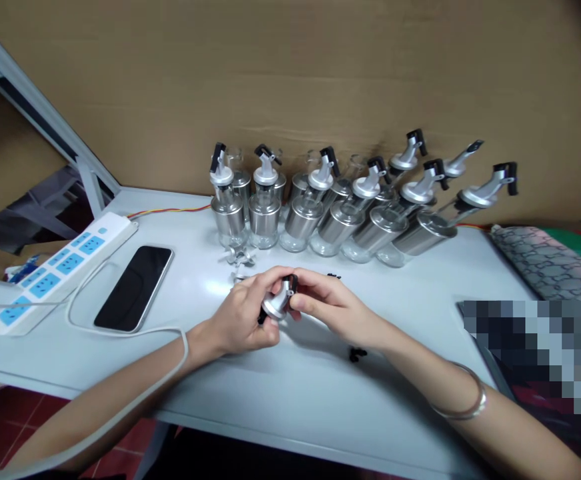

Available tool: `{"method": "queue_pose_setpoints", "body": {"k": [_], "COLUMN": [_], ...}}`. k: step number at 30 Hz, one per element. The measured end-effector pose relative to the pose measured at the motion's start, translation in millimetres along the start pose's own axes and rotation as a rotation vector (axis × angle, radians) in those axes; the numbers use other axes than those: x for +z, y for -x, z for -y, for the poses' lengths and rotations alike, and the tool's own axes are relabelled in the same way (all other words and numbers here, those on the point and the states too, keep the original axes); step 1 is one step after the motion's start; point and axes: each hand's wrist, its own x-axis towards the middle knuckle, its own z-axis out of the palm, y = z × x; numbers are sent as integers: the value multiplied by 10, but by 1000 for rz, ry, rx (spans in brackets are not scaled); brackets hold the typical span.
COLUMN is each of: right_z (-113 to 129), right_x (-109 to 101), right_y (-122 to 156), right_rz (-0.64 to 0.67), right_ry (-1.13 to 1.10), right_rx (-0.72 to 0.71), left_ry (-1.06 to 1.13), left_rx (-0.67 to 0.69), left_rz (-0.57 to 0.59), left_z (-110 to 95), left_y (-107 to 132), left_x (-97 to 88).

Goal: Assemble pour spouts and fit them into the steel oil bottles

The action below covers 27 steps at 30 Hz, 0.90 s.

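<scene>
In the middle of the table, my left hand point(240, 319) is closed around a silver bottle pour spout point(275, 305) with a black lower end. At the top of this spout is a black flip cap point(290, 284), pinched by the thumb and fingers of my right hand point(328, 300). Its fingertips partly cover the cap, so how it is seated cannot be seen. Several loose silver spout parts point(239, 256) lie just beyond my left hand. Small black pieces point(357, 354) rest on the table below my right wrist, and another black piece point(334, 275) lies behind that hand.
Glass bottles with steel sleeves point(304, 217) stand in rows at the back, several topped with spouts. To the left are a phone point(134, 288), a white power strip point(65, 270) and a cable point(73, 313) crossing my left forearm. Patterned fabric point(545, 260) lies at right.
</scene>
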Motion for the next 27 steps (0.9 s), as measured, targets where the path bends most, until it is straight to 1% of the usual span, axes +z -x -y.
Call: {"method": "queue_pose_setpoints", "body": {"k": [5,8,10,12,14,16,17,18,19,20,21,22,23,24,26,27], "right_z": [-27,-44,-42,-22,28,125,198,290,401,532,676,827,976,1112,1317,1376], "right_x": [-22,-4,12,14,-11,-69,-108,-153,-202,-255,-316,-385,-464,-556,-771,-888], "right_y": [-16,-36,-60,-86,-92,-60,-29,6,38,59,60,35,-18,-99,-318,-438], "right_rz": [15,-76,-204,-398,-589,-697,-723,-740,-766,-825,-901,-953,-978,-979,-914,-862], "right_ry": [-86,-31,-5,-59,-155,-184,-139,-44,109,344,621,856,1027,1150,1323,1400], "right_rx": [-13,-66,-112,-143,-171,-228,-281,-347,-443,-540,-593,-597,-563,-480,-226,-84], "left_ry": [-68,-129,-169,-173,-167,-171,-174,-173,-170,-167,-162,-157,-152,-150,-153,-158], "left_rx": [45,30,-11,-34,-11,32,50,62,66,62,52,41,32,28,36,40], "left_rz": [22,30,44,76,119,166,190,207,220,228,229,230,229,228,229,233], "left_z": [26,27,18,-4,-34,-62,-72,-77,-79,-78,-75,-72,-69,-67,-70,-74], "left_y": [17,29,33,34,34,33,33,34,35,37,39,40,42,43,42,40], "left_x": [0,26,50,74,96,115,122,127,130,131,130,129,126,124,121,120]}}
